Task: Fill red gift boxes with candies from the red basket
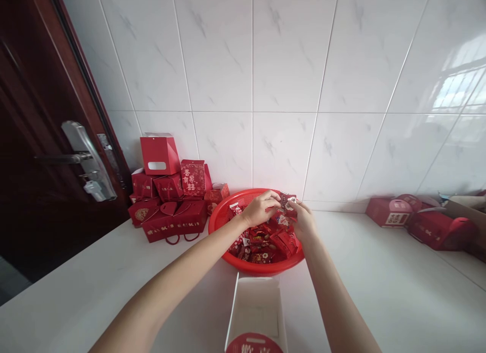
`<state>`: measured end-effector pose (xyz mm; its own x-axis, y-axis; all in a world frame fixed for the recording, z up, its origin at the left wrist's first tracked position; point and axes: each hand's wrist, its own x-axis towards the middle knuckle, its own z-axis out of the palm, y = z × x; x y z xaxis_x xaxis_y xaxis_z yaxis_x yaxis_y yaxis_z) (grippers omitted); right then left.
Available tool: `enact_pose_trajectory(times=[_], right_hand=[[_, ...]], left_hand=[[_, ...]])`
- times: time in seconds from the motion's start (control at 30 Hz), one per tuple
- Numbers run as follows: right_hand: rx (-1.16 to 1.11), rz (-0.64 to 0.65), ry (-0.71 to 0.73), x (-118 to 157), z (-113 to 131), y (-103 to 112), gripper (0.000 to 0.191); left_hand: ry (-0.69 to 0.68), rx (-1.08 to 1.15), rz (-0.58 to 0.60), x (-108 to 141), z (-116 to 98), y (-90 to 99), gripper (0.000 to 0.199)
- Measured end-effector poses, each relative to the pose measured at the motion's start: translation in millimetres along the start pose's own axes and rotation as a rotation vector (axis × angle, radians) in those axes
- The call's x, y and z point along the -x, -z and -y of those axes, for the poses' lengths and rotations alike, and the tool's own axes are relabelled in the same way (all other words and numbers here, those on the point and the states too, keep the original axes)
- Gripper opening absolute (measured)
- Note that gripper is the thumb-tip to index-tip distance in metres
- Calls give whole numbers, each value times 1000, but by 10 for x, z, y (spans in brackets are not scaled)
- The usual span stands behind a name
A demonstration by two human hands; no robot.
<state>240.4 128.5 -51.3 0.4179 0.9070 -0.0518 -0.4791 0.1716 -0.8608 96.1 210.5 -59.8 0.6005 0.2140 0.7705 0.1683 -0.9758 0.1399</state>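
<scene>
My right hand (306,222) is closed on a small red wrapped packet (287,203) with white print, held over the right back part of a red plastic basket (243,266). From the left, my left hand (261,209) reaches over the basket, its bent fingers closed at the packet's left edge. Beneath both hands the basket holds many red snack packets (261,257). In front of it stands an open box (256,305), white inside, with a red rounded flap (255,344) at the near end. I see no contents in the visible part of this box.
Red gift boxes (176,221) are stacked left of the basket by the tiled wall (283,150). More red boxes (395,211) and an open cardboard box (465,211) lie at the far right of the white tabletop (353,272). A dark wooden door (34,105) stands at left.
</scene>
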Motion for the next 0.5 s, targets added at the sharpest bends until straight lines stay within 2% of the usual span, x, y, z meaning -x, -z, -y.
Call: enact_pose_trajectory(times=[0.07,0.2,0.37,0.5], right_hand=[[-3,-18,20,9,17,1,23],[-5,-40,52,22,38,4,22],[16,-35,81,29,31,6,18],[21,-40,88,40,39,14,17]], left_hand=[[103,-45,105,-7,-35,19,15],[346,-150,387,11,-50,30,33],[379,-140,593,85,28,-26,27],[418,-141,647,132,124,-67,31]])
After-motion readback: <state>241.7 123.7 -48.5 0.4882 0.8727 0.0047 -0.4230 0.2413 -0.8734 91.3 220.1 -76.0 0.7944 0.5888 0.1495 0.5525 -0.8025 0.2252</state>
